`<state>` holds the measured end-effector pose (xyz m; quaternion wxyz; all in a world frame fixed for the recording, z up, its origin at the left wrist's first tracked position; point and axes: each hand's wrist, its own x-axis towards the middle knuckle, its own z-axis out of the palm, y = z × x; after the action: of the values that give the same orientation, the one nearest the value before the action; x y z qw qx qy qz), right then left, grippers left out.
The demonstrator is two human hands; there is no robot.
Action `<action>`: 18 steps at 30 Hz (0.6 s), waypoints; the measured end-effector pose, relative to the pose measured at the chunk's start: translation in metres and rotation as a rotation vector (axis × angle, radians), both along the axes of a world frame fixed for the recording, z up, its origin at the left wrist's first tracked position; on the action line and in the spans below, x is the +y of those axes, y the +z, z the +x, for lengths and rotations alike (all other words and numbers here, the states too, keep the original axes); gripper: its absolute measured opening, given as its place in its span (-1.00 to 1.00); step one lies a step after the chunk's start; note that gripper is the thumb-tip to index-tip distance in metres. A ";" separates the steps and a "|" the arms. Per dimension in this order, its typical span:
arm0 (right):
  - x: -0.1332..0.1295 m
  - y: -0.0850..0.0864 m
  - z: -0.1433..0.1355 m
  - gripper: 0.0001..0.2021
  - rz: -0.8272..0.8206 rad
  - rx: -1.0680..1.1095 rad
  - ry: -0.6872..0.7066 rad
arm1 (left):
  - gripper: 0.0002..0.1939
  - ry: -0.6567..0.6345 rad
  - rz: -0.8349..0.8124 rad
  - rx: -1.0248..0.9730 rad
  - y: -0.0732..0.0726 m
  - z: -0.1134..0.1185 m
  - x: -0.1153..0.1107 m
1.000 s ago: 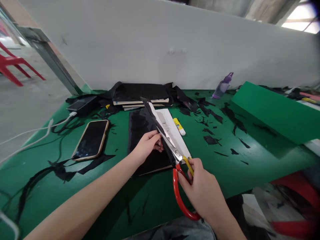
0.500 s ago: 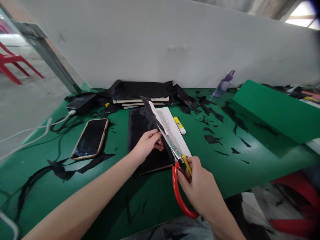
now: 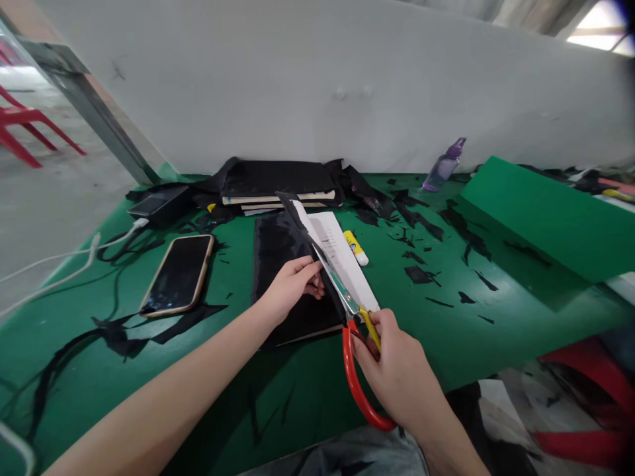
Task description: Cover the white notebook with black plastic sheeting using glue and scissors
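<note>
Black-covered book (image 3: 280, 254) lies under scissors (image 3: 353, 305), mid-table

The book is on the green table (image 3: 397, 330), at its middle, with a white page (image 3: 364, 291) showing on the right. Along that side a black edge (image 3: 297, 225) stands raised. The left hand (image 3: 300, 281) has thumb and fingers closed together on this edge; the fingertips are partly hidden. The right hand (image 3: 397, 357) is wrapped round the red and yellow handles of the scissors, whose blades lie nearly together along the edge; whether they bite into it cannot be told.

Just right of the page lies a glue stick (image 3: 356, 248); left of the book, a phone (image 3: 177, 274). Farther off sits a black-covered stack (image 3: 278, 178), with black scraps (image 3: 419, 274) to the right and a purple bottle (image 3: 443, 168) at far right.
</note>
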<state>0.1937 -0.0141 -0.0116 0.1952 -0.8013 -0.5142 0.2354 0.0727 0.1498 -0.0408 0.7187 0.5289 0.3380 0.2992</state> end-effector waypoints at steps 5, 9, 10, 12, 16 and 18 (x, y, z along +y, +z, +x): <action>0.000 0.003 0.000 -0.81 0.000 0.003 0.006 | -0.78 -0.004 -0.006 0.000 0.000 0.000 0.001; 0.001 0.005 0.000 -0.82 0.000 0.005 0.008 | -0.78 -0.007 -0.008 0.001 0.001 0.000 0.000; 0.001 0.006 0.000 -0.82 -0.001 0.004 0.006 | -0.78 -0.007 -0.008 0.001 0.001 0.000 0.000; 0.002 0.006 0.000 -0.83 -0.001 0.004 0.008 | -0.77 -0.008 -0.009 0.001 0.001 -0.001 0.000; 0.002 0.007 0.000 -0.83 0.021 -0.001 0.016 | -0.76 -0.007 -0.011 0.000 0.001 0.000 0.000; 0.001 0.007 0.000 -0.83 0.024 -0.002 0.017 | -0.76 -0.008 -0.013 0.000 0.001 0.000 0.000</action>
<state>0.1940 -0.0126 -0.0046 0.2022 -0.7947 -0.5241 0.2301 0.0724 0.1493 -0.0393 0.7234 0.5254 0.3377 0.2943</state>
